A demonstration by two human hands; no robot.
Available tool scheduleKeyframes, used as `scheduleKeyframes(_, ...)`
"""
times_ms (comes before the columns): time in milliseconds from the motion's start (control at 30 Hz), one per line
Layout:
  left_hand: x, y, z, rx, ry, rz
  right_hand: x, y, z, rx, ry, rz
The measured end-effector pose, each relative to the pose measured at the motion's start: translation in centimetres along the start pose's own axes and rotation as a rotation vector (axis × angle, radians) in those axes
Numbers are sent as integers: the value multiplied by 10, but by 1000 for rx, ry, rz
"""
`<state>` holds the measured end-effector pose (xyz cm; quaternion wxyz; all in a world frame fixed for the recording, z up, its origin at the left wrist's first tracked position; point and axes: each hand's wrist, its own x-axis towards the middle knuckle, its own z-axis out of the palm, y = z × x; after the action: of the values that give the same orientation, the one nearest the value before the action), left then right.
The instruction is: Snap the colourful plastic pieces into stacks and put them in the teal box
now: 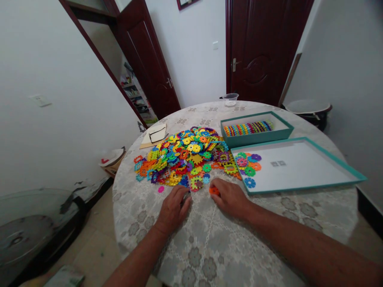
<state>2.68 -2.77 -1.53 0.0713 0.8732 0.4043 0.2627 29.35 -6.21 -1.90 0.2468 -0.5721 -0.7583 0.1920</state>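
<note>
A heap of colourful plastic snowflake discs and square interlocking pieces (pixel 185 153) covers the middle of the table. My right hand (pixel 230 198) is closed on an orange snowflake disc (pixel 214 191), just in front of the heap. At the heap's near edge, my left hand (pixel 173 207) rests with its fingers curled and its thumb close to the index finger. What lies between those fingertips is too small to make out. A pink disc (pixel 160 189) lies left of that hand. Between the hands and the heap sit a yellow-green square piece (pixel 196 183) and a blue disc (pixel 206 178).
A shallow teal-edged lid (pixel 311 171) on the right holds several loose discs (pixel 249 169). Behind it stands a teal box (pixel 254 139) with a row of stacked discs (pixel 248 128). Glasses (pixel 157 135) lie at the left; a clear plastic cup (pixel 230 99) stands at the far edge.
</note>
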Motion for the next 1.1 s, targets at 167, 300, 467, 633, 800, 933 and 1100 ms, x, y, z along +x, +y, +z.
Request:
scheduleKeyframes(167, 2, 2, 0, 10, -40, -12, 1, 1, 9, -20, -23, -132)
scheduleKeyframes(300, 5, 4, 1, 50, -98, -18, 2, 0, 13, -50, -17, -155)
scheduleKeyframes(467, 7, 3, 3, 132, -131, -11, 2, -4, 11, -137, -50, -146)
scheduleKeyframes(633, 4, -3, 6, 173, -132, -12, 2, -6, 7, -135, -38, -154)
scheduleKeyframes(800, 5, -4, 6, 161, -125, 9, 2, -8, 4, -144, -47, -138)
scheduleKeyframes(933, 6, -2, 5, 161, -103, 24, 2, -9, 3, -150, -58, -128)
scheduleKeyframes(1100, 9, 3, 9, 249, -83, 2, 0, -8, 5, -158, -58, -116)
